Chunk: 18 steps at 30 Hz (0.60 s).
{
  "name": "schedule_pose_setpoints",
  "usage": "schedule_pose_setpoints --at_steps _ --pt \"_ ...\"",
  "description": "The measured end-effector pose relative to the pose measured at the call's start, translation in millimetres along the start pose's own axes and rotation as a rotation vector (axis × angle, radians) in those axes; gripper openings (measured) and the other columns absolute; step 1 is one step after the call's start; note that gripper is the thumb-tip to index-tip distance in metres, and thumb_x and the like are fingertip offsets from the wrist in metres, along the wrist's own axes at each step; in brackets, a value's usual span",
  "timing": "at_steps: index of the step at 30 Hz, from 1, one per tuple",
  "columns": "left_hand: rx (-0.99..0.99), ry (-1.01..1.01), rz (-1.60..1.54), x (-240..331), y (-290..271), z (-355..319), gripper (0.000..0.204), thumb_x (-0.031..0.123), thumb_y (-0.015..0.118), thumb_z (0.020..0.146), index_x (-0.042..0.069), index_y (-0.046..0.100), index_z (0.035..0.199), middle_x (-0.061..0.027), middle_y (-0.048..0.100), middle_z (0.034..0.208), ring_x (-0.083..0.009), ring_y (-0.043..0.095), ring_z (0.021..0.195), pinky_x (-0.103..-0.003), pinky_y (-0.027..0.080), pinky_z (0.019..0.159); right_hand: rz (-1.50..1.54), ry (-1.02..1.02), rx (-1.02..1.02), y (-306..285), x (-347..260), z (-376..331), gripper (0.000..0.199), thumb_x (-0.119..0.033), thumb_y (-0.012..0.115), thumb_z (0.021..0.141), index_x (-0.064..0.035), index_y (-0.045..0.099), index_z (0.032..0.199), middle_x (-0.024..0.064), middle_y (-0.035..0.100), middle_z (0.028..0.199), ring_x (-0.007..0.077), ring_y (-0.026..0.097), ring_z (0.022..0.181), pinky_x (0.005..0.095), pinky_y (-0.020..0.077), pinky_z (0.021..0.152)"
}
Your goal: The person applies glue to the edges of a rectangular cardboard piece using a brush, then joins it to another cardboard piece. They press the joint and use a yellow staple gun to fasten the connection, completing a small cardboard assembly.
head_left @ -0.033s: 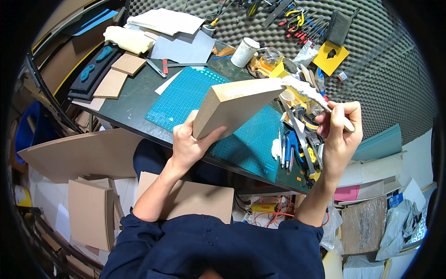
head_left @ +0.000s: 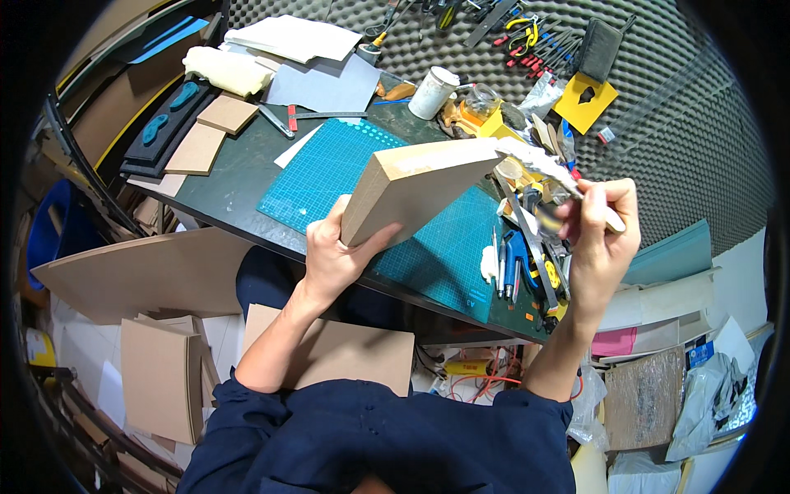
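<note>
My left hand (head_left: pixel 333 253) is closed around the near left corner of a thick wooden board (head_left: pixel 424 198). The board is tilted up above the green cutting mat (head_left: pixel 317 177), its narrow pale edge facing upward. In my right hand (head_left: pixel 605 226) a thin stick (head_left: pixel 543 162) is pinched between thumb and fingers. Lumpy white matter coats the stick's front part, and a pale wooden end juts out behind my fingers. The stick's white tip meets the far right corner of the board's upper edge, though whether it touches I cannot tell.
A white can (head_left: pixel 434 93) stands behind the mat. Pens, a steel ruler and other tools (head_left: pixel 514 259) crowd the table's right side. Small wooden boards (head_left: pixel 197 148), a red-and-steel square (head_left: pixel 329 114) and stacked sheets (head_left: pixel 292 39) lie at the left and back. Large panels (head_left: pixel 144 272) lean below the table.
My right hand and the stick have shifted slightly to the left. My left hand and the board stay in place.
</note>
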State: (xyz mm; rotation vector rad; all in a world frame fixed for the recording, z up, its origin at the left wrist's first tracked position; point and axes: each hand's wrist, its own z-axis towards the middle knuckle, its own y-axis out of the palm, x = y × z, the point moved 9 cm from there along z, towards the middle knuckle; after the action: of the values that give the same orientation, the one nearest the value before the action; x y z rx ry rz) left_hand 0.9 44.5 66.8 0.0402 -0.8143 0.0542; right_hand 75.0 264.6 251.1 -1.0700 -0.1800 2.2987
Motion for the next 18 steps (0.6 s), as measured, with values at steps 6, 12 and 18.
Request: schedule_pose_setpoints --at_steps 6,12,18 --pt "-0.031 -0.035 -0.003 -4.0 1.5 -1.8 0.044 0.012 0.081 0.079 -0.002 0.06 0.115 -0.0141 0.073 0.089 -0.0204 0.073 0.076 -0.029 0.056 0.065 0.135 0.022 -0.047 16.0 -6.5 -0.4 0.019 -0.019 0.052 0.102 -0.0005 0.052 0.095 0.0088 0.064 0.071 0.0054 0.053 0.052 0.0168 0.0393 0.048" --pt "-0.009 -0.02 -0.02 -1.4 0.6 -0.1 0.035 0.015 0.08 0.081 0.0 0.061 0.105 -0.015 0.072 0.085 -0.0228 0.073 0.073 -0.03 0.055 0.06 0.347 0.03 -0.154 18.8 -4.9 -2.2 0.022 -0.02 0.049 0.103 0.0007 0.053 0.097 0.012 0.065 0.071 0.009 0.056 0.051 0.0186 0.0426 0.047" --pt "-0.044 -0.057 -0.008 -1.9 0.5 -0.5 0.048 0.012 0.08 0.079 -0.001 0.059 0.12 -0.0139 0.074 0.092 -0.0214 0.073 0.078 -0.031 0.057 0.068 0.294 0.081 -0.004 -3.4 16.7 3.9 0.025 -0.021 0.048 0.104 0.0015 0.054 0.113 0.0112 0.068 0.084 0.0102 0.062 0.065 0.021 0.0498 0.063"
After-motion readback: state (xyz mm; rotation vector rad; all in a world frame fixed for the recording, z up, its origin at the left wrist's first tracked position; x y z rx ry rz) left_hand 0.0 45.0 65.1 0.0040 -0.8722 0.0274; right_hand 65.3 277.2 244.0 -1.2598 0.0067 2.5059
